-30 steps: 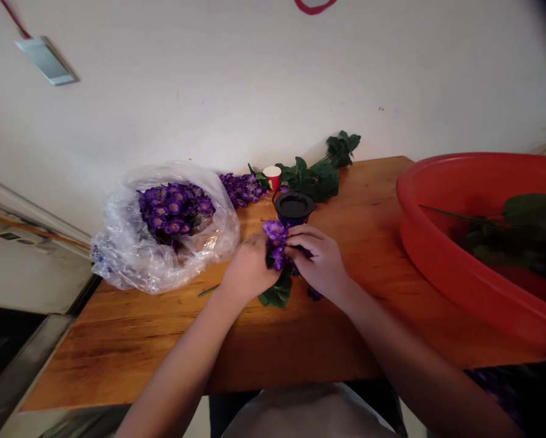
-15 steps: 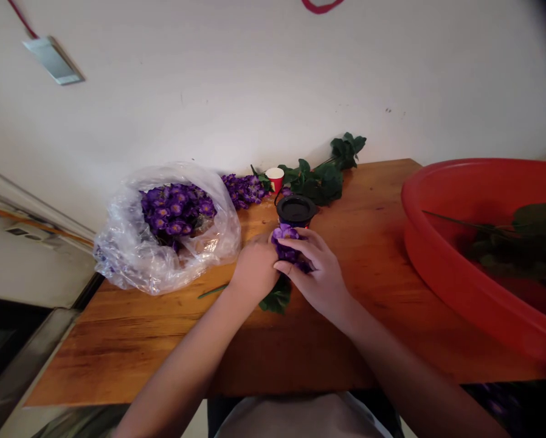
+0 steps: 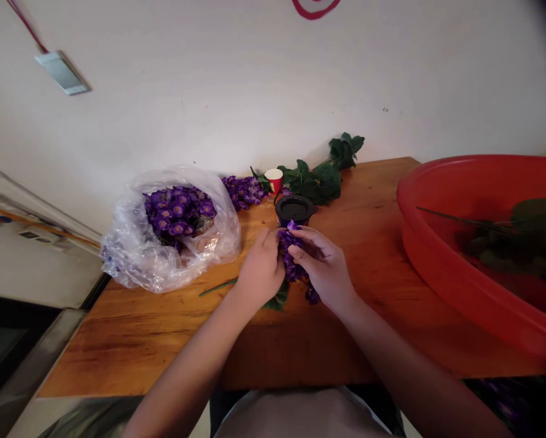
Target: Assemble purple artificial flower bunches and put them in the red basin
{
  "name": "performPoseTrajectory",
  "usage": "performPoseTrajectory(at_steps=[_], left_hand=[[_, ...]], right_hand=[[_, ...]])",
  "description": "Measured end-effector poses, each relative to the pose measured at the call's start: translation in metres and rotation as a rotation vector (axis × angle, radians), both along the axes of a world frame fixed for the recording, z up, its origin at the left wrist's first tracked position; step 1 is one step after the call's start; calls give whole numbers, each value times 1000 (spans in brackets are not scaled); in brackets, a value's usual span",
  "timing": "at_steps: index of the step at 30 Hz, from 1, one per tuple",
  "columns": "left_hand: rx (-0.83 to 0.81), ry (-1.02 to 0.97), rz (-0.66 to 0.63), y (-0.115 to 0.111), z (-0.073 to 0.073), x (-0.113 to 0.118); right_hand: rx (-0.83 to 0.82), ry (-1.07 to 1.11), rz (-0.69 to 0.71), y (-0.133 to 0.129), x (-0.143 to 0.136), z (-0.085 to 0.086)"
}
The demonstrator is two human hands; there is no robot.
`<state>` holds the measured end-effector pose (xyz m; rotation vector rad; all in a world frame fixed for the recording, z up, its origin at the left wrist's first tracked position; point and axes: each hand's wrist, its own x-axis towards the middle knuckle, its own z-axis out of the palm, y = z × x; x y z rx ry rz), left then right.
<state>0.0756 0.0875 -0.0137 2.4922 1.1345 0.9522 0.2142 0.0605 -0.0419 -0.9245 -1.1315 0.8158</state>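
Between my two hands is a bunch of purple flowers (image 3: pixel 292 266), with small petals clustered together. My left hand (image 3: pixel 261 267) is closed at the left side of the bunch, its fingertips hidden behind the petals. My right hand (image 3: pixel 328 267) pinches a purple petal piece at the top of the bunch with thumb and fingers. Below my left hand a green leaf (image 3: pixel 279 298) shows, and a thin green stem (image 3: pixel 218 286) pokes out to the left. Just beyond the hands stands a dark pot with a round black top (image 3: pixel 293 208).
A clear plastic bag (image 3: pixel 131 267) of purple flowers lies at left. Behind the pot are a red paper cup (image 3: pixel 273 180), more purple flowers (image 3: pixel 244 191) and green leaf stems (image 3: pixel 321 181) along the wall. A large red basin (image 3: pixel 419 243) holding greenery fills the right side of the wooden table (image 3: pixel 163 347).
My right hand has turned and drawn slightly right, uncovering more of the purple bunch. My left hand's fingers have shifted along its left side. The view has tilted slightly.
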Motion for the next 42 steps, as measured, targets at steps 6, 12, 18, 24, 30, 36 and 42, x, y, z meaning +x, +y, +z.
performPoseTrajectory(at_steps=[6, 12, 18, 24, 30, 36, 42], left_hand=[[59, -53, -55, 4, 8, 14], [64, -192, -124, 11, 22, 35], [85, -278, -101, 11, 21, 46], [43, -335, -72, 8, 18, 52], [-164, -464, -91, 25, 23, -2], [-311, -38, 207, 26, -14, -94], [-303, 244, 43, -1, -43, -94]], right_hand=[[3, 211, -13, 0, 2, -2], [-32, 341, -112, 2, 13, 4], [-96, 514, -40, 0, 18, 15], [-26, 590, -50, 2, 17, 15], [63, 525, -140, 10, 30, 7], [-1, 441, -208, 15, 42, 2], [-13, 309, -259, 17, 43, -6]])
